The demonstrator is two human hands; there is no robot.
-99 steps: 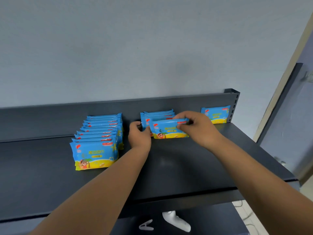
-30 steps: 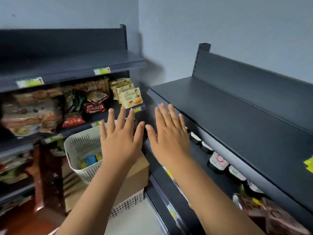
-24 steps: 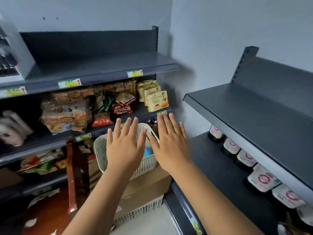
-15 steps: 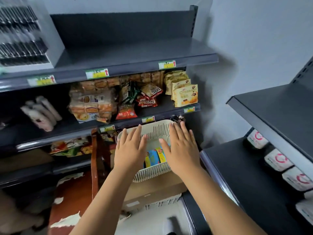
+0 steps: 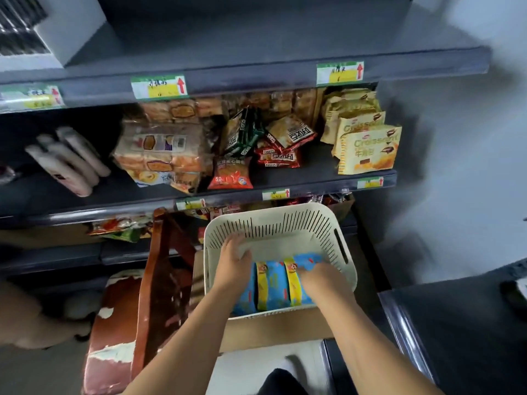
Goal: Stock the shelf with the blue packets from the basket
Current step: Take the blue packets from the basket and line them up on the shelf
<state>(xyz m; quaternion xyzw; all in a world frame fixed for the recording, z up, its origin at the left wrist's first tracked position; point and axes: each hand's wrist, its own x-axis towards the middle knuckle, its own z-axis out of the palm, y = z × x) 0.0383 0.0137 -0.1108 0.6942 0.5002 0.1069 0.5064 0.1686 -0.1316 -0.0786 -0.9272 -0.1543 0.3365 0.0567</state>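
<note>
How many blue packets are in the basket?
3 in the basket: left packet by the left hand, middle packet between the hands, right packet by the right hand. Others may be hidden.

Two bare forearms [image 5: 356,323] — dark garment [image 5: 281,382] below

Right hand [image 5: 320,277] hides part of blue packets [image 5: 272,286]

basket [image 5: 273,223] open above, walled all round, shelf edge [image 5: 313,190] close behind
</note>
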